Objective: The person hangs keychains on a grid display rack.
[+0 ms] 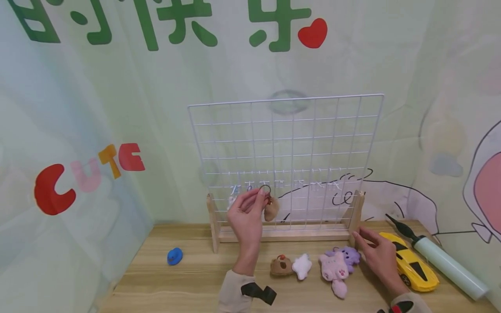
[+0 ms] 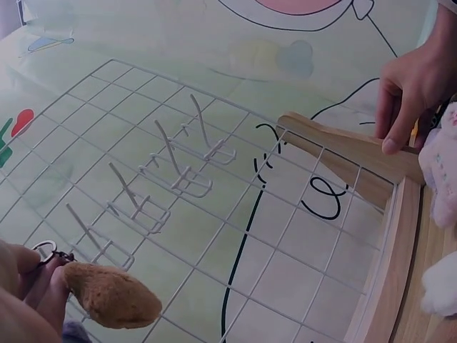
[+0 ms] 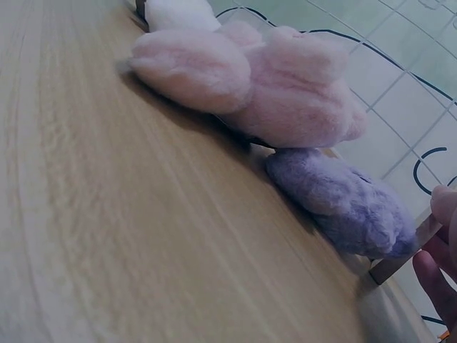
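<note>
My left hand pinches the metal ring of a brown plush keychain in front of a white wire grid rack. In the left wrist view, the plush hangs from the ring beside the lowest of several white hooks. My right hand holds the right wooden foot of the rack between thumb and fingers. Left of that hand lie a purple plush and a pink plush; the right wrist view shows both from low down.
A white plush and a brown plush with a red top lie before the rack. A blue object sits at left. Right of my right hand are a yellow toy car and a pump. A printed cloth hangs behind.
</note>
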A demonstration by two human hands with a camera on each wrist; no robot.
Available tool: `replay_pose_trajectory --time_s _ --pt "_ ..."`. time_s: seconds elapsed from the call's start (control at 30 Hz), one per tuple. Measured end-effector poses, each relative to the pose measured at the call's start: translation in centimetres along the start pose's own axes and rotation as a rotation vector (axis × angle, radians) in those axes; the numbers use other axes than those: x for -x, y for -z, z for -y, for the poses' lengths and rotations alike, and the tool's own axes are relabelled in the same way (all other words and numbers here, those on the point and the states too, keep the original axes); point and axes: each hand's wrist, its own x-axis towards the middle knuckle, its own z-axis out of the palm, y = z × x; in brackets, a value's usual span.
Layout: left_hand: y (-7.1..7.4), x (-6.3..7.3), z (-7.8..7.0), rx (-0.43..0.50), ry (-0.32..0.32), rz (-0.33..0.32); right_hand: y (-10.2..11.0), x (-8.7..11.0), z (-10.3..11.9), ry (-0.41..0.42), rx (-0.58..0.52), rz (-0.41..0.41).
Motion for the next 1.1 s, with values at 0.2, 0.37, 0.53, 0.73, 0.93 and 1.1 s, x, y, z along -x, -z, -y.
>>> replay_pose_trajectory --time_s 0.2,0.37,0.53,0.73,0.93,1.1 --pt "-0.3 0.0 0.4 -0.024 0.005 -0.026 0.1 0.2 -0.1 -0.015 0.004 0.011" --pt "-0.2 0.2 0.7 -0.061 0.012 -0.034 0.2 0.3 -0.2 -0.014 -0.008 0.01" --pt "0.2 0.3 0.9 -0.092 0.001 -0.013 0.1 0.4 -0.3 -0.017 -0.009 0.011" --pt "1.4 0.6 1.6 -0.18 -0.062 0.003 0.1 0.3 -0.2 -0.017 -0.007 0.005" --pt "3.3 1.1 2.1 -0.225 -0.067 0.099 0.2 0.2 0.1 -0.005 -0.021 0.005" --pt "5.2 2.1 2.6 -0.355 -0.013 0.315 0.3 0.0 0.2 0.01 -0.021 0.011"
